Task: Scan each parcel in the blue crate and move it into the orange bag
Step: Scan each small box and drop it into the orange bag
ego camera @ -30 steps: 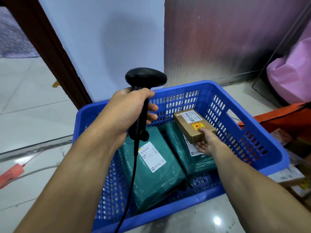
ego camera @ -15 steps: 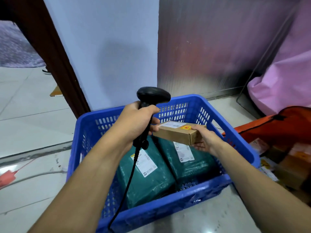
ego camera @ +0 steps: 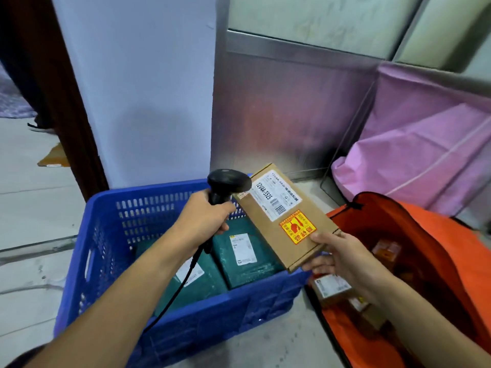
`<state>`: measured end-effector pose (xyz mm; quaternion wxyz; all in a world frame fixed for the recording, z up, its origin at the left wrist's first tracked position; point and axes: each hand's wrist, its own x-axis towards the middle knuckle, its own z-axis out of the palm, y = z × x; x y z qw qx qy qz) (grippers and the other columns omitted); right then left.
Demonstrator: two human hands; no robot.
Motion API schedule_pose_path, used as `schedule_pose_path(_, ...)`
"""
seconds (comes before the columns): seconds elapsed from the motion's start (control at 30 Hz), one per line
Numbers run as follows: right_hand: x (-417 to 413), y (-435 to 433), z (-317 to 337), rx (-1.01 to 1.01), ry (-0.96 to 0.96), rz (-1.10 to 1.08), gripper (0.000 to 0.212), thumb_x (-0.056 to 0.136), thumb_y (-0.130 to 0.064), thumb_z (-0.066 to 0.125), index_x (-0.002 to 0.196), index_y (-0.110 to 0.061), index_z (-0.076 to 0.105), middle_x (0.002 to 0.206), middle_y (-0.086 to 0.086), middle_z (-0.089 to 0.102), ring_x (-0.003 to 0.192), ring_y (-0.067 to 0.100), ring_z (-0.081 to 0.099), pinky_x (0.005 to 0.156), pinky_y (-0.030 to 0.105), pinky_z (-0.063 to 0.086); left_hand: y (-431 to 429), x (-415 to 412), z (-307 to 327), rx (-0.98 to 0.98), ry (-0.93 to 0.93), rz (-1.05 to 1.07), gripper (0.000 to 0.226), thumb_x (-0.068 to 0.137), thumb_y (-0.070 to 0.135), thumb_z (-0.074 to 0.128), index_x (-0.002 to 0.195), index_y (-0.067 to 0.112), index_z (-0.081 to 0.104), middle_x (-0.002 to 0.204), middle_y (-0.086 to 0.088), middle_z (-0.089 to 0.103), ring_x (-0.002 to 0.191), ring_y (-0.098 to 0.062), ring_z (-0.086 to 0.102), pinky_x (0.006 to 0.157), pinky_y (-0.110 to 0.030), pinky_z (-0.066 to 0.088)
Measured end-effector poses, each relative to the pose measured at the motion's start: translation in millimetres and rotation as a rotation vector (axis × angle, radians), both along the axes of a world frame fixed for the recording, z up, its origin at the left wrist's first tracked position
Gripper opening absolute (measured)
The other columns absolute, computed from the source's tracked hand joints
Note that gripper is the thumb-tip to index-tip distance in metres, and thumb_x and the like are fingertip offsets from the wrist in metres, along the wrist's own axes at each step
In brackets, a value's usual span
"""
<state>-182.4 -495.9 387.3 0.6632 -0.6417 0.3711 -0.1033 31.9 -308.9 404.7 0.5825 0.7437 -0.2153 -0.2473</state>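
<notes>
My right hand (ego camera: pixel 342 258) grips the near end of a flat brown cardboard parcel (ego camera: pixel 284 216), held tilted above the right rim of the blue crate (ego camera: pixel 106 235), its white label and yellow-red sticker facing me. My left hand (ego camera: pixel 202 221) is shut on the handle of a black barcode scanner (ego camera: pixel 228 181), whose head touches the parcel's far left corner. Two dark green wrapped parcels (ego camera: pixel 247 256) with white labels lie in the crate. The orange bag (ego camera: pixel 425 235) lies open to the right, with several boxes (ego camera: pixel 332 288) inside.
A pink fabric bag (ego camera: pixel 414 155) leans against the metal wall panel (ego camera: pixel 279 115) behind the orange bag. The scanner's black cable (ego camera: pixel 172 296) runs down over the crate's front. A dark wooden door frame (ego camera: pixel 66 102) stands at the left, tiled floor beyond it.
My right hand lifted the brown parcel out of the crate and tilted its label up toward me. My left hand brought the scanner head to the parcel's far corner. My view swung right.
</notes>
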Motion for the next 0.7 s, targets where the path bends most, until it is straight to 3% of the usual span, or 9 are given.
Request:
schedule_pose_path(0.13, -57, 31, 0, 0.123, -0.152, 0.015, 0.065, 0.076, -0.028, 0.08, 0.134, -0.01, 0.058, 0.117, 0.019, 0.075, 0.102, 0.042, 0.075, 0.081, 0.037, 0.065, -2, -40, 5, 0.043, 0.012, -0.088, 0.016, 0.093, 0.019, 0.073, 0.088, 0.012, 0.059, 0.059, -0.006, 0.056, 0.043, -0.014, 0.051, 0.049, -0.023, 0.044)
schedule_pose_path(0.23, -79, 46, -13, 0.208, -0.209, 0.02, 0.084, 0.062, -0.033, 0.085, 0.137, -0.01, 0.056, 0.123, 0.021, 0.073, 0.107, 0.045, 0.072, 0.083, 0.038, 0.064, -3, -75, 2, -0.028, 0.068, -0.069, 0.021, 0.093, 0.022, 0.076, 0.096, 0.008, 0.061, 0.059, -0.008, 0.054, 0.042, -0.014, 0.049, 0.042, -0.018, 0.04)
schedule_pose_path(0.4, -91, 59, -24, 0.192, -0.226, 0.004, 0.066, 0.076, -0.03, 0.079, 0.136, -0.01, 0.058, 0.116, 0.015, 0.076, 0.099, 0.04, 0.075, 0.081, 0.037, 0.061, 5, -119, -14, -0.102, 0.208, -0.058, 0.043, 0.085, 0.038, 0.084, 0.102, 0.002, 0.069, 0.057, -0.008, 0.056, 0.046, -0.014, 0.05, 0.045, -0.02, 0.042)
schedule_pose_path(0.6, -104, 60, -24, 0.055, -0.16, 0.065, 0.062, 0.078, -0.035, 0.079, 0.133, -0.016, 0.06, 0.114, 0.012, 0.077, 0.097, 0.037, 0.075, 0.082, 0.041, 0.058, 10, -150, -28, -0.139, 0.248, -0.01, 0.036, 0.08, 0.033, 0.088, 0.092, 0.005, 0.068, 0.056, -0.005, 0.054, 0.046, -0.014, 0.049, 0.047, -0.024, 0.044)
schedule_pose_path(0.7, -116, 50, -15, -0.048, -0.12, 0.201, 0.052, 0.086, -0.029, 0.081, 0.134, -0.022, 0.061, 0.118, 0.006, 0.076, 0.103, 0.033, 0.074, 0.09, 0.043, 0.059, 11, -148, -24, -0.176, 0.272, 0.024, 0.038, 0.08, 0.035, 0.088, 0.093, 0.008, 0.065, 0.057, -0.007, 0.055, 0.048, -0.017, 0.049, 0.049, -0.026, 0.045)
